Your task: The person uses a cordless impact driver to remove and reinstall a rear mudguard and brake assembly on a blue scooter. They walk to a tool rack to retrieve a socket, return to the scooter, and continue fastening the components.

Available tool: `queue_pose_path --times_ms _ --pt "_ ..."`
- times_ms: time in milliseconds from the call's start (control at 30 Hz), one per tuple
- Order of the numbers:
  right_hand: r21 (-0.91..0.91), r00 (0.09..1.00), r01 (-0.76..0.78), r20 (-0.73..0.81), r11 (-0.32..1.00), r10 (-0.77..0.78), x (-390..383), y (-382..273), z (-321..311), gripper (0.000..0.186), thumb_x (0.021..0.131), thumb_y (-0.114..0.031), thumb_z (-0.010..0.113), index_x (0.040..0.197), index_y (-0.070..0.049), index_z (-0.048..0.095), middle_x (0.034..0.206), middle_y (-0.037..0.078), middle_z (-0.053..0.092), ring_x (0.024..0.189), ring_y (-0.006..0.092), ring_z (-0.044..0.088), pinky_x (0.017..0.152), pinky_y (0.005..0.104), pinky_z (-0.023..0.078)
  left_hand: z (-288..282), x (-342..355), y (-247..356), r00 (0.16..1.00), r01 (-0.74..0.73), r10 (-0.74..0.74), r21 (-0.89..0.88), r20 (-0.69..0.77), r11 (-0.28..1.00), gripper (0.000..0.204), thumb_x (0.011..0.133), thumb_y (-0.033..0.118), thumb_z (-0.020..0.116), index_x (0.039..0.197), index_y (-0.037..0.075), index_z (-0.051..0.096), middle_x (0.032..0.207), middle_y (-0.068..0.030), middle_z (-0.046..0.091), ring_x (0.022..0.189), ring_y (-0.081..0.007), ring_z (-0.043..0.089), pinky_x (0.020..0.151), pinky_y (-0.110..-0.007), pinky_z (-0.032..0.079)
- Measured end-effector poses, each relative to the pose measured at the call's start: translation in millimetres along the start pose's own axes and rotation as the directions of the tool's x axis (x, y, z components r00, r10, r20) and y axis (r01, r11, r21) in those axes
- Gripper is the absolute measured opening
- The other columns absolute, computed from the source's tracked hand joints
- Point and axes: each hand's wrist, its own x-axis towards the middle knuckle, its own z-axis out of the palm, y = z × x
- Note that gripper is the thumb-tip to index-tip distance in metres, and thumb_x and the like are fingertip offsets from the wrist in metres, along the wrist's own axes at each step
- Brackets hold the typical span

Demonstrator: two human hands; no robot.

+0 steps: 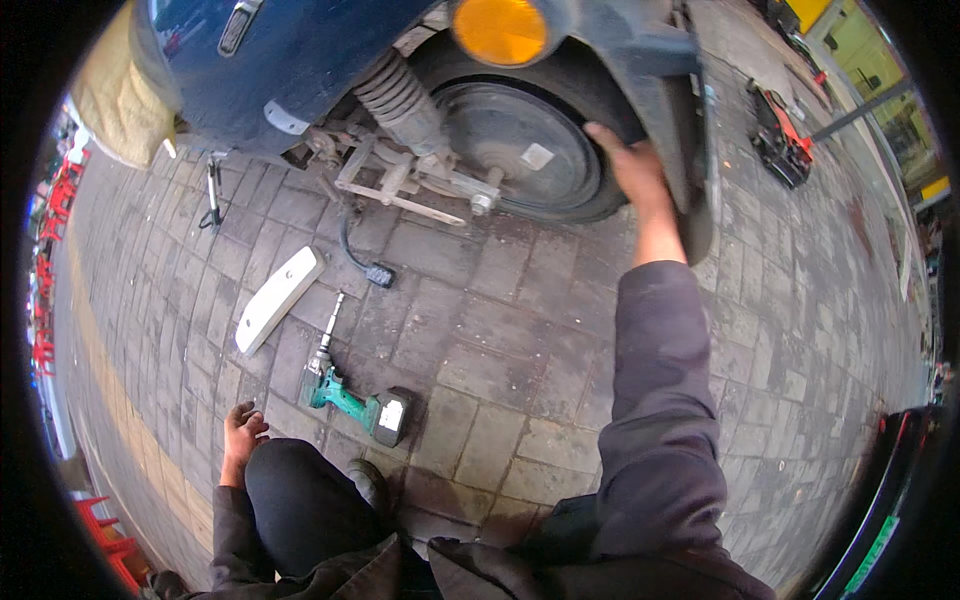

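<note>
At the upper centre, a wheel [470, 140] with a grey disc and a black tyre [575, 205] sits under a dark blue vehicle body [290, 60]. My right hand [640, 175] is at the tyre's right side, thumb against its sidewall, the other fingers mostly hidden. Beside my bent left knee hangs my left hand [243, 437], loosely curled with fingers apart and nothing visible in it. A green and black cordless impact driver [345, 400] with a long socket bit lies on the paving near that knee. Beyond it rests a white curved cover [280, 300].
Left of the wheel are a coil spring shock absorber [400, 100] and a metal bracket [395, 185]. A black cable connector [378, 274] hangs down to the paving. A kickstand [212, 190] stands farther left. A red and black floor jack [780, 135] lies at the far right.
</note>
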Motion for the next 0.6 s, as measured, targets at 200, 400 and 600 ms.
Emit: queue_pose_path --times_ms 200,400,600 --pt "-0.241 0.951 0.111 -0.257 0.964 -0.173 -37 9 2 0.077 0.077 -0.052 0.072 0.125 0.005 0.054 0.128 0.027 0.055 0.123 0.0386 0.050 0.106 0.0387 0.036 10 -15 40 0.982 -0.184 0.183 -0.034 -0.044 0.982 0.051 0.088 0.019 0.060 0.133 0.000 0.045 0.106 -0.0089 0.061 0.083 -0.0175 0.061 0.066 -0.031 0.051" --pt "-0.284 0.963 -0.020 -0.265 0.959 -0.058 -95 50 -6 0.076 0.077 -0.039 0.075 0.131 0.006 0.047 0.127 0.029 0.054 0.121 0.0388 0.052 0.103 0.0419 0.040 57 -62 147 0.859 -0.512 0.511 -0.016 -0.041 0.859 0.048 0.089 0.020 0.061 0.129 -0.003 0.049 0.108 -0.0089 0.061 0.087 -0.0146 0.061 0.070 -0.027 0.051" --pt "0.069 0.930 -0.331 -0.147 0.941 0.338 -117 86 -33 0.065 0.080 -0.034 0.071 0.127 0.004 0.049 0.132 0.028 0.052 0.126 0.0378 0.049 0.104 0.0397 0.040 142 -127 213 0.640 -0.739 0.744 -0.115 0.192 0.664 0.050 0.089 0.023 0.064 0.130 -0.002 0.049 0.118 -0.0137 0.060 0.092 -0.0154 0.062 0.074 -0.028 0.053"
